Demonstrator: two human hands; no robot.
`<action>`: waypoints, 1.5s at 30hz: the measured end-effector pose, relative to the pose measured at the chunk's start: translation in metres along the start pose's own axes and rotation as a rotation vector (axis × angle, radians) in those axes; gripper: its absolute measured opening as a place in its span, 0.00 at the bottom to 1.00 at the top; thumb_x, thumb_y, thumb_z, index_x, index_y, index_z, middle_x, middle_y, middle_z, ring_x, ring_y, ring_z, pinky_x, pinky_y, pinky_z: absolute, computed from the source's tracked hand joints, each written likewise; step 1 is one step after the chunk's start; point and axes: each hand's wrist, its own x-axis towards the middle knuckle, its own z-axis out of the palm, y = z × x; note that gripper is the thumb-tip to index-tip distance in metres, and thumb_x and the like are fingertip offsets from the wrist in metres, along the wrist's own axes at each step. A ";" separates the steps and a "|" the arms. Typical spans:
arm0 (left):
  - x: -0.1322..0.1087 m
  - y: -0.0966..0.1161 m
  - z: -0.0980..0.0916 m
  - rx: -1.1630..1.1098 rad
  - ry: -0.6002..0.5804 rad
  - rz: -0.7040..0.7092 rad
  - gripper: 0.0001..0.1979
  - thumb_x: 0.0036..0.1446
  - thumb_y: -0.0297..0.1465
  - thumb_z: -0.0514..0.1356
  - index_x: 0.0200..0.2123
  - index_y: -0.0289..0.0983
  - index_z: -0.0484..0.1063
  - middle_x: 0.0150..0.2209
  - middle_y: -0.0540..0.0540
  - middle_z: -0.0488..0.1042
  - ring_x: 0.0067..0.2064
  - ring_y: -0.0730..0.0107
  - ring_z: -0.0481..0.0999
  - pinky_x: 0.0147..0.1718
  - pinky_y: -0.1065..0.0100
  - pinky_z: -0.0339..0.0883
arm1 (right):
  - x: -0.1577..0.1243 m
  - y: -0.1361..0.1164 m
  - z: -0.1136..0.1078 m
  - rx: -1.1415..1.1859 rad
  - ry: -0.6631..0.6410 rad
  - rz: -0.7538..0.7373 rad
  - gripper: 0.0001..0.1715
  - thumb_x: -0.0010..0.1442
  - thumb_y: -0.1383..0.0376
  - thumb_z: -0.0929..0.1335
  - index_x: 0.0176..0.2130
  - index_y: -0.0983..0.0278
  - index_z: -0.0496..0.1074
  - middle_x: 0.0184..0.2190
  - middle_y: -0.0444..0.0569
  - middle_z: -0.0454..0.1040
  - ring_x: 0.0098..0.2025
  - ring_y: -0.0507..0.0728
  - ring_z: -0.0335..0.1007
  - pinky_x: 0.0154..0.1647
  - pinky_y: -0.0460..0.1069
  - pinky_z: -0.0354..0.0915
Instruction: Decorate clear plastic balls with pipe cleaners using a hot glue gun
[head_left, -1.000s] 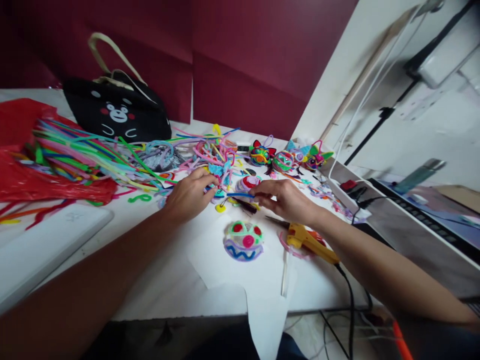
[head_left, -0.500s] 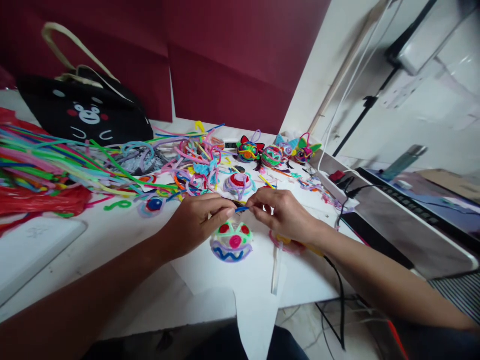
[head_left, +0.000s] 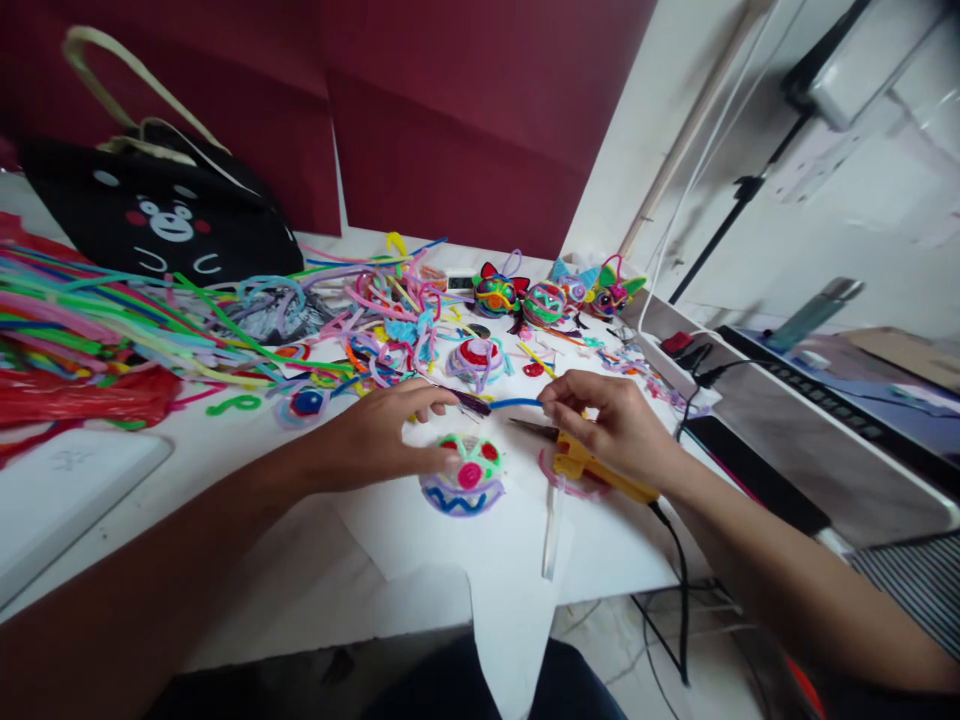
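Observation:
Between the thumb and fingers of my right hand (head_left: 611, 420) is one end of a short blue pipe cleaner (head_left: 517, 403), pointing left. My left hand (head_left: 390, 430) is open, thumb and fingers apart, its thumb tip at the edge of a round face ornament (head_left: 461, 497) with red eyes, a pink nose and a blue zigzag mouth. A dark purple tassel (head_left: 471, 402) lies by the left fingertips, next to the pipe cleaner's free end. Below my right hand rests a yellow glue gun (head_left: 615, 480), partly covered, with a clear glue stick (head_left: 551, 535) near it.
Loose pipe cleaners (head_left: 82, 310) are heaped at the left, before a black bag (head_left: 172, 225). Several finished ornaments (head_left: 499, 293) stand at the back. A white box (head_left: 75, 500) is at the left edge; a dark phone-like slab (head_left: 757, 480) and cables lie right.
My left hand has let go of the blue pipe cleaner and opened, moving left. My right hand has shifted right with the pipe cleaner, uncovering more of the glue gun.

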 end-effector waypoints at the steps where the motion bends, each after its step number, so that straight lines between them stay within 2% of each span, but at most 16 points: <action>1: -0.001 0.000 0.000 0.029 -0.058 -0.010 0.34 0.45 0.49 0.65 0.54 0.41 0.69 0.47 0.44 0.75 0.46 0.59 0.75 0.41 0.66 0.69 | -0.005 0.003 -0.003 0.003 0.005 0.016 0.06 0.60 0.68 0.65 0.36 0.65 0.72 0.28 0.46 0.75 0.27 0.50 0.69 0.27 0.44 0.63; 4: -0.004 0.001 0.003 0.109 -0.169 0.002 0.41 0.41 0.49 0.67 0.57 0.40 0.65 0.57 0.40 0.69 0.55 0.52 0.70 0.49 0.62 0.66 | -0.020 0.009 -0.009 0.000 0.008 0.037 0.07 0.60 0.67 0.65 0.37 0.65 0.72 0.29 0.48 0.76 0.29 0.52 0.71 0.27 0.44 0.64; 8: -0.005 -0.002 0.009 0.171 -0.232 0.036 0.44 0.42 0.50 0.67 0.60 0.37 0.62 0.61 0.36 0.64 0.62 0.47 0.61 0.56 0.57 0.60 | -0.036 0.014 -0.015 -0.006 0.022 0.043 0.07 0.61 0.66 0.65 0.37 0.65 0.73 0.30 0.48 0.77 0.29 0.51 0.70 0.28 0.45 0.64; 18: -0.002 0.001 0.017 0.175 -0.239 0.106 0.44 0.37 0.48 0.70 0.57 0.38 0.63 0.58 0.36 0.65 0.59 0.45 0.63 0.56 0.53 0.59 | -0.056 0.017 -0.018 0.006 0.054 0.062 0.07 0.61 0.67 0.65 0.38 0.63 0.73 0.30 0.47 0.77 0.29 0.52 0.71 0.28 0.45 0.65; 22: -0.002 0.003 0.019 0.192 -0.226 0.131 0.40 0.38 0.44 0.70 0.54 0.36 0.64 0.55 0.38 0.67 0.57 0.48 0.64 0.55 0.56 0.60 | -0.057 0.016 -0.016 0.016 0.047 0.055 0.07 0.61 0.67 0.65 0.37 0.63 0.73 0.29 0.47 0.77 0.28 0.51 0.70 0.26 0.44 0.63; 27: -0.002 0.003 0.022 0.196 -0.165 0.212 0.31 0.38 0.38 0.70 0.47 0.37 0.67 0.50 0.41 0.70 0.52 0.52 0.69 0.50 0.59 0.64 | -0.058 0.012 -0.012 0.051 0.015 0.073 0.06 0.62 0.68 0.65 0.37 0.64 0.73 0.30 0.46 0.76 0.27 0.50 0.69 0.26 0.44 0.62; 33: -0.002 0.001 0.027 0.200 -0.073 0.315 0.27 0.40 0.37 0.67 0.45 0.38 0.67 0.48 0.41 0.71 0.50 0.53 0.71 0.48 0.61 0.66 | -0.058 0.009 -0.003 0.127 -0.009 0.092 0.06 0.61 0.68 0.65 0.36 0.64 0.73 0.31 0.47 0.75 0.31 0.51 0.69 0.32 0.46 0.62; 40: 0.000 -0.001 0.028 0.233 0.088 0.378 0.30 0.43 0.36 0.65 0.50 0.35 0.64 0.50 0.36 0.71 0.53 0.50 0.70 0.51 0.58 0.66 | -0.052 0.006 0.009 0.593 -0.047 0.295 0.09 0.60 0.62 0.67 0.33 0.67 0.70 0.25 0.45 0.70 0.25 0.49 0.62 0.25 0.45 0.58; 45: -0.001 0.000 0.029 0.227 0.180 0.396 0.34 0.44 0.34 0.65 0.54 0.31 0.60 0.52 0.32 0.69 0.55 0.49 0.69 0.53 0.56 0.65 | -0.038 -0.009 0.012 0.752 -0.031 0.435 0.11 0.57 0.60 0.69 0.34 0.66 0.68 0.26 0.47 0.74 0.21 0.47 0.61 0.22 0.44 0.57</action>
